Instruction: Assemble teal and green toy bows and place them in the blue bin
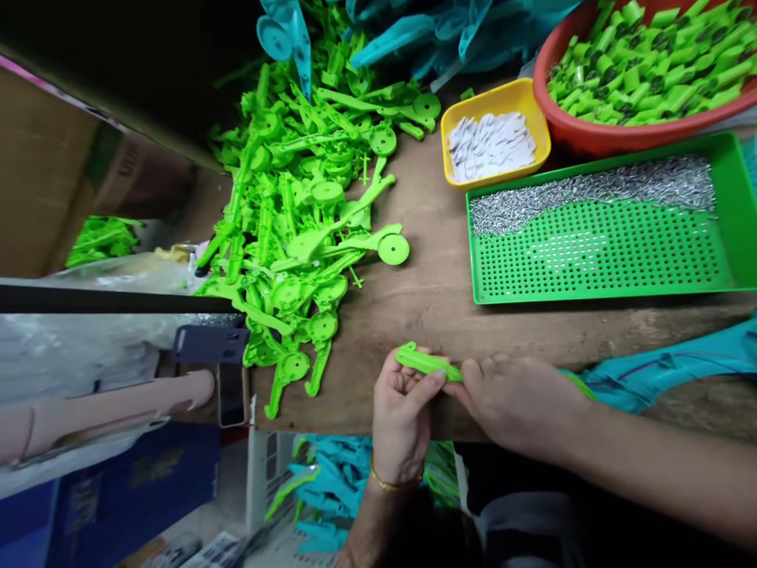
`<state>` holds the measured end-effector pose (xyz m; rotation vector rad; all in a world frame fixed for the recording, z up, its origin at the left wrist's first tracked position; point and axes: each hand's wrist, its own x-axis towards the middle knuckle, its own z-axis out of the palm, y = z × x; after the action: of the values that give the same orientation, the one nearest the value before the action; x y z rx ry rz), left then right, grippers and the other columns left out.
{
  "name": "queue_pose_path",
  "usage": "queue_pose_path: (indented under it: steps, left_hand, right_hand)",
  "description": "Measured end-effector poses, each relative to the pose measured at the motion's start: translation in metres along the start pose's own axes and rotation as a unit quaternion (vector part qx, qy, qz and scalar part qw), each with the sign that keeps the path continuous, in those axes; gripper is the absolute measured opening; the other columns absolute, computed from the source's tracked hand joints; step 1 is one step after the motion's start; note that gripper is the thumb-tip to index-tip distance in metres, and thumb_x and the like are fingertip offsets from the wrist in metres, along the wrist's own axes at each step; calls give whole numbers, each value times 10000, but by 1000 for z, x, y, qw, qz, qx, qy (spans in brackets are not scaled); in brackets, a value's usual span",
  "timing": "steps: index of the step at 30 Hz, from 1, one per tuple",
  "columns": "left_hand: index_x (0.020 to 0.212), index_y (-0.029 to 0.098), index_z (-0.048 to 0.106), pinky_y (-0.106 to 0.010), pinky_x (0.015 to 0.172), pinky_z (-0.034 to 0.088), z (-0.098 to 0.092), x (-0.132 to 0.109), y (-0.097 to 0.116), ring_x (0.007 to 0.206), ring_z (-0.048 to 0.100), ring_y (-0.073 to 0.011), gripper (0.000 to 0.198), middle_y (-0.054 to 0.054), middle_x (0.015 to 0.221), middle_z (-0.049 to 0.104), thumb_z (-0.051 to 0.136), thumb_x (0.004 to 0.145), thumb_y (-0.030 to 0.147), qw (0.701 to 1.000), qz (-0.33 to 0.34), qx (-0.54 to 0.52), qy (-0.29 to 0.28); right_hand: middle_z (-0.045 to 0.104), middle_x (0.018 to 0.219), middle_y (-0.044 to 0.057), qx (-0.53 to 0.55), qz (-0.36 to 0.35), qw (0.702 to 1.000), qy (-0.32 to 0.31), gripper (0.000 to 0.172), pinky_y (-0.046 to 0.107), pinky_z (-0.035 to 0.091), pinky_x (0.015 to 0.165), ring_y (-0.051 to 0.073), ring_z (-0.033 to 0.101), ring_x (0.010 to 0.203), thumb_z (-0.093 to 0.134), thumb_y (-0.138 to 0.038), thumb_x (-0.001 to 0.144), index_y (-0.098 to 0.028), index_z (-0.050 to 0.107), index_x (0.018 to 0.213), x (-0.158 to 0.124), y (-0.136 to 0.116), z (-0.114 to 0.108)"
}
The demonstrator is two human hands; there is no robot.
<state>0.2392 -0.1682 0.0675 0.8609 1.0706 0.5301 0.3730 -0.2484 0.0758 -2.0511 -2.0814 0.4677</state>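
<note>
Close to the bench's front edge, my left hand (408, 402) grips the end of a long green plastic part (424, 361), thumb on top. My right hand (520, 402) is closed around the same part further along; its fingers cover the middle, and a green bit emerges beyond the knuckles. Right of that hand lies a blue plastic part (674, 363). A large heap of similar green plastic parts (307, 197), several with round discs, spreads to the left of my hands.
A green perforated tray (597, 296) holds small metal pins. Behind it stand a yellow bin (449, 162) of white pieces and a red basin (591, 140) of green pieces. Blue parts (408, 39) pile at the back. A phone (233, 394) lies left; a crate (260, 465) sits below.
</note>
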Motion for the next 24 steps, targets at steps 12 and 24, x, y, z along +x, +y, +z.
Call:
queue_pose_path:
  steps: [12, 24]
  left_hand:
    - [828, 158, 682, -182, 611, 462, -22, 14, 13, 636, 592, -94, 253, -9, 723, 669, 773, 670, 334, 994, 63, 86, 17]
    - [844, 193, 680, -178, 641, 469, -14, 4, 3, 668, 573, -89, 253, 0, 771, 649, 777, 670, 350, 993, 86, 61, 56]
  right_hand:
    - [675, 721, 89, 136, 90, 983, -79, 413, 275, 323, 523, 192, 631, 617, 300, -470, 939, -156, 563, 886, 19, -8, -13]
    - [699, 822, 65, 207, 101, 955, -186, 390, 324, 397, 568, 263, 661, 738, 436, -545, 867, -210, 612, 956, 1, 16, -25]
